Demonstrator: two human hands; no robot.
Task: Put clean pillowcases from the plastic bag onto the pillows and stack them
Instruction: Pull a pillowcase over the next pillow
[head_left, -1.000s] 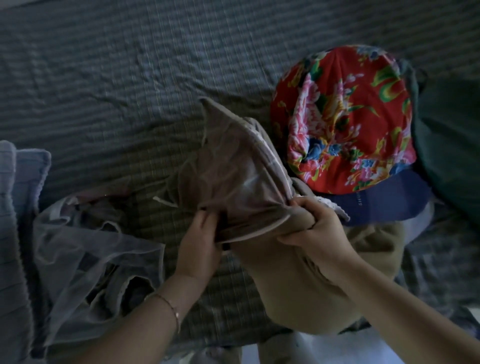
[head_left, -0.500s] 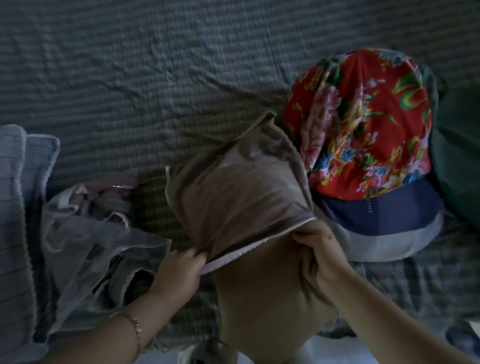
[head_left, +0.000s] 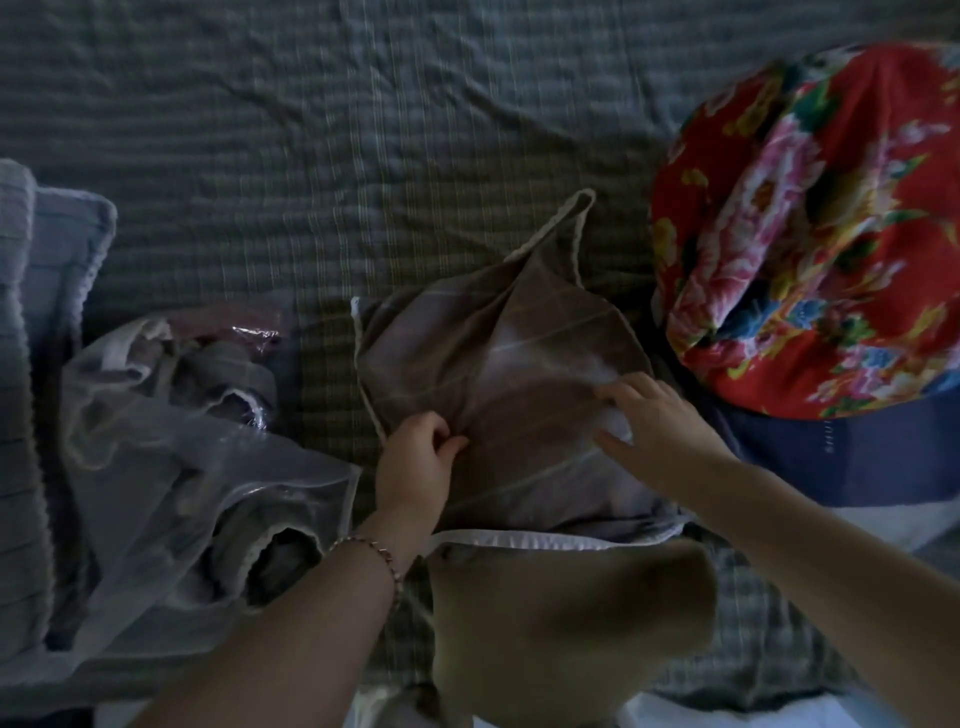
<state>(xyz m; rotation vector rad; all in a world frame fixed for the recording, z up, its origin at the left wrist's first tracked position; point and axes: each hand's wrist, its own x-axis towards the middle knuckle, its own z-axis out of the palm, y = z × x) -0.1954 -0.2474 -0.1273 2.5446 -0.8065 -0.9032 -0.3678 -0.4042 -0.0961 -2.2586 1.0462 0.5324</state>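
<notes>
In dim light at frame centre, a striped brown pillowcase (head_left: 498, 374) half covers a tan pillow (head_left: 566, 623) cut off at the bottom edge, the left hand (head_left: 415, 457) pinching its fabric, the right hand (head_left: 654, 421) resting spread and blurred on its right side, while the plastic bag (head_left: 171, 467) at lower left holds indistinct cloth.

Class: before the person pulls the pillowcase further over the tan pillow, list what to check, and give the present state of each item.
1. Pillow fully inside pillowcase: not ok, its near end sticks out of the opening.
2. Left hand holding the pillowcase: ok, it pinches the cloth.
3. Right hand gripping: not ok, its spread fingers only rest on the cloth.
4. Far corner filled: not ok, it stands up limp.
5. More pillowcases in the plastic bag: cannot tell, some cloth shows inside.
</notes>
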